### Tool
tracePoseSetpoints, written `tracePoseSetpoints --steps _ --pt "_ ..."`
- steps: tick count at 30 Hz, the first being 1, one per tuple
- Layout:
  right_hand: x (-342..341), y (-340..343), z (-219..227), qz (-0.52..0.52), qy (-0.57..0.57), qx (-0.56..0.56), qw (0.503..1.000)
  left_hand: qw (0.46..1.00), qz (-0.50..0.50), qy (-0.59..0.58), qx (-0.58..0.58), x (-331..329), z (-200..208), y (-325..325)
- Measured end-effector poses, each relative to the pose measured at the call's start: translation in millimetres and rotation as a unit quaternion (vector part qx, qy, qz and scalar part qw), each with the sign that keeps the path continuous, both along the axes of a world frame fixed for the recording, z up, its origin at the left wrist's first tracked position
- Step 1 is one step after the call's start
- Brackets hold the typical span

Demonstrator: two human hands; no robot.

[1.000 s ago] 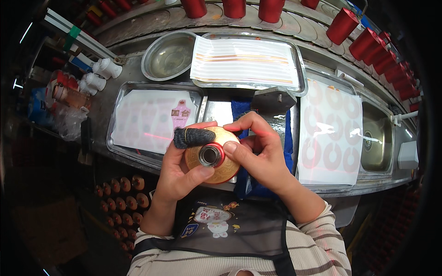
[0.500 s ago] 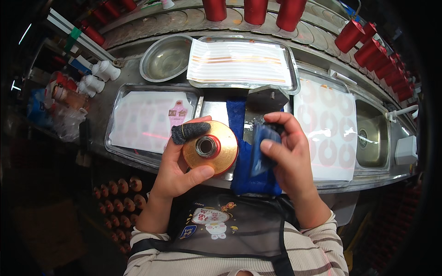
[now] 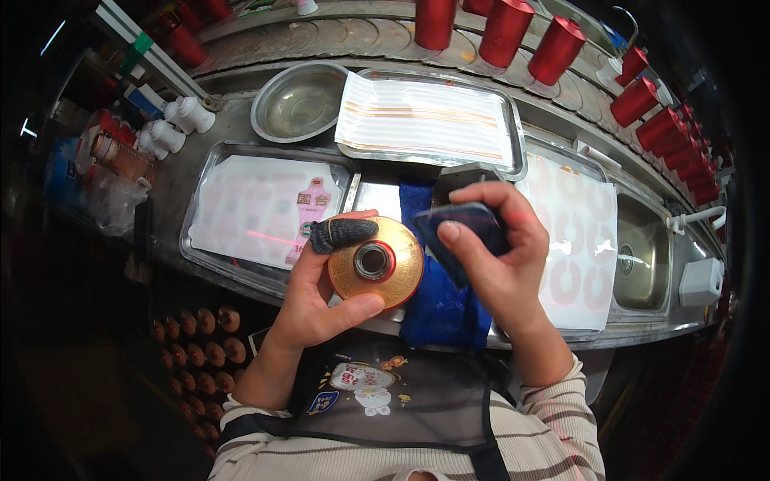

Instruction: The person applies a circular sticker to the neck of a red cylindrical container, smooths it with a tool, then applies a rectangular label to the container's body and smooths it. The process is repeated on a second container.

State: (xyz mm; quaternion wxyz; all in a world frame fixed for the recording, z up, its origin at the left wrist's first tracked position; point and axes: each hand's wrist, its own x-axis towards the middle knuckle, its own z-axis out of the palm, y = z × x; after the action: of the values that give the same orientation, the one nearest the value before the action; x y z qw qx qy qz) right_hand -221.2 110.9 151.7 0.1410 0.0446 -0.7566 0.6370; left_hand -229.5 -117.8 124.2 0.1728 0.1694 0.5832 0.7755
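Note:
A red bottle with a gold ring-shaped top (image 3: pixel 393 282) is tilted so that its uncapped neck points up at me. My left hand (image 3: pixel 317 301) is wrapped round it, a dark knitted sleeve (image 3: pixel 351 233) covering one finger. Between thumb and fingers, my right hand (image 3: pixel 513 268) pinches a flat dark blue piece (image 3: pixel 464 220), scraper-like in shape and slightly blurred. This piece is just right of the bottle, apart from it. Below both lies a blue cloth (image 3: pixel 445 317), in front of a dark metal block (image 3: pixel 461 176) mostly hidden by my right hand.
Left, a metal tray (image 3: pixel 210 158) bears a white sheet with a pink label (image 3: pixel 316 196). Behind are a metal bowl (image 3: pixel 297 108) and a tray of striped strips (image 3: pixel 417 120). Right: a ring-label sheet (image 3: pixel 579 256) and sink (image 3: pixel 646 260). Red bottles (image 3: pixel 507 32) line the conveyor beyond.
The blue piece has turned from nearly upright to more level, and my right hand has risen slightly. The bottle shows slightly further right in view. Red bottles on the conveyor have shifted right.

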Motion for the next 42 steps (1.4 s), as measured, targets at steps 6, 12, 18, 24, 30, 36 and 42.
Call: tracePoseSetpoints --steps 6,12,18,24,30,36,42 --pt "-21 4 -11 0.003 -0.068 -0.002 0.998 1.0 0.001 0.0 0.004 0 1 -1" --pt "-10 2 -12 -0.051 0.093 0.155 0.982 0.995 -0.01 0.093 -0.045 -10 -17 -7" --pt "38 -18 4 0.035 0.256 0.3 0.918 0.948 0.117 0.231 -0.187 3 -24 7" --pt "37 -28 7 0.133 0.266 0.231 0.926 0.919 0.243 0.244 -0.189 16 -35 34" --pt "12 -12 11 0.104 0.267 0.26 0.922 0.881 0.282 0.327 -0.194 14 -28 40" --pt "40 -36 10 0.184 0.217 0.18 0.942 0.863 0.326 0.34 -0.186 15 -42 44" --pt "36 -41 0 0.033 0.286 0.327 0.9 0.832 0.381 0.345 -0.208 8 -52 59"
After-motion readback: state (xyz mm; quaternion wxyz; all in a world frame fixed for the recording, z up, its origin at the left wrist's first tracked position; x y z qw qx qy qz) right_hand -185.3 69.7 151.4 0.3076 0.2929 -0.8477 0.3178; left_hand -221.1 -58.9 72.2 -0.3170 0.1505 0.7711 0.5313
